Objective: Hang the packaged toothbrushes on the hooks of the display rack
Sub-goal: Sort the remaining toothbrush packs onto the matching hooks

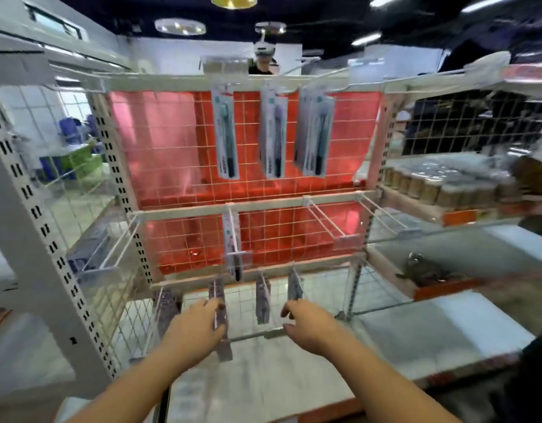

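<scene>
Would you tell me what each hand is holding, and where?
Left hand grips a toothbrush pack around its middle; right hand holds nothing.

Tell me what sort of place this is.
Most likely a shop, or a mock-up of one. A white display rack with wire-grid backing carries packaged toothbrushes hanging from hooks, and the neighbouring shelf holds rows of jars. The left hand grips another pack on the bottom row.

Display rack (35, 209): white painted metal, perforated uprights, matt
Grid panel (172, 141): thin white wire (red glossy sheet behind)
Hooks (324, 221): white wire, clear plastic tag holders
Toothbrush packs (225, 132): glossy plastic over printed card
Jars (431, 190): clear, shiny, plastic or glass
</scene>
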`<action>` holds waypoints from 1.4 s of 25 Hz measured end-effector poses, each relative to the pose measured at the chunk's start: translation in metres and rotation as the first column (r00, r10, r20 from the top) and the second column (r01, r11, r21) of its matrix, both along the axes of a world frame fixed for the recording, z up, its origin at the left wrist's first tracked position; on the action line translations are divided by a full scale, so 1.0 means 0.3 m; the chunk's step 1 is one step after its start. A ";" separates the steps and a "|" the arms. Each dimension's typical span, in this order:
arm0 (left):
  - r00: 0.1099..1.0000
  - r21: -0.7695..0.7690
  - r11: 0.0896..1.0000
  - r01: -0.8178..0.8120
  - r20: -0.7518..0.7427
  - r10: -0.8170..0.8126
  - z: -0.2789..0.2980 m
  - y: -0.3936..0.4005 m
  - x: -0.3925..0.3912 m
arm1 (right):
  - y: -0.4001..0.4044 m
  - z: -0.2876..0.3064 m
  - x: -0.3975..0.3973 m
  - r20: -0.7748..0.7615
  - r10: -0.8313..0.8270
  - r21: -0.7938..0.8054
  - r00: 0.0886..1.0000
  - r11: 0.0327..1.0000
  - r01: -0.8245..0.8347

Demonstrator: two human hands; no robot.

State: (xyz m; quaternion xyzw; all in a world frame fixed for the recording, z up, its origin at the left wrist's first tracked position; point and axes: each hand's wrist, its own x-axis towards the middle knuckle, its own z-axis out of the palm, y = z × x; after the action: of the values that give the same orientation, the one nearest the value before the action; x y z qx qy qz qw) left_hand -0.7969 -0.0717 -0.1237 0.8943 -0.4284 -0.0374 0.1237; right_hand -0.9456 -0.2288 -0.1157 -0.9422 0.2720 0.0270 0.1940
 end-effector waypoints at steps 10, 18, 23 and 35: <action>0.987 0.155 0.975 0.162 -0.029 -0.160 -0.068 -0.235 -0.349 | -0.152 -0.103 -0.302 -0.135 -0.019 0.065 0.991 0.997 0.028; 0.994 0.228 0.969 0.098 -0.075 -0.083 -0.134 -0.274 -0.378 | -0.262 -0.184 -0.369 -0.175 -0.039 0.080 0.984 0.995 0.054; 0.996 0.228 0.972 0.049 -0.090 -0.029 -0.112 -0.319 -0.351 | -0.325 -0.174 -0.319 -0.134 -0.015 0.074 0.991 0.997 0.026; 0.985 0.171 0.985 0.010 -0.172 0.020 -0.175 -0.603 -0.296 | -0.581 -0.267 -0.224 -0.184 -0.034 0.118 0.982 0.991 0.056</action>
State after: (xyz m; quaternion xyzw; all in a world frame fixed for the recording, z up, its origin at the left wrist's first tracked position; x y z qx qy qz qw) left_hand -0.8857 -0.2525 -0.1762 0.8960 -0.4092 -0.1510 0.0832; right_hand -1.0128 -0.4032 -0.1957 -0.9157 0.3076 0.1250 0.2263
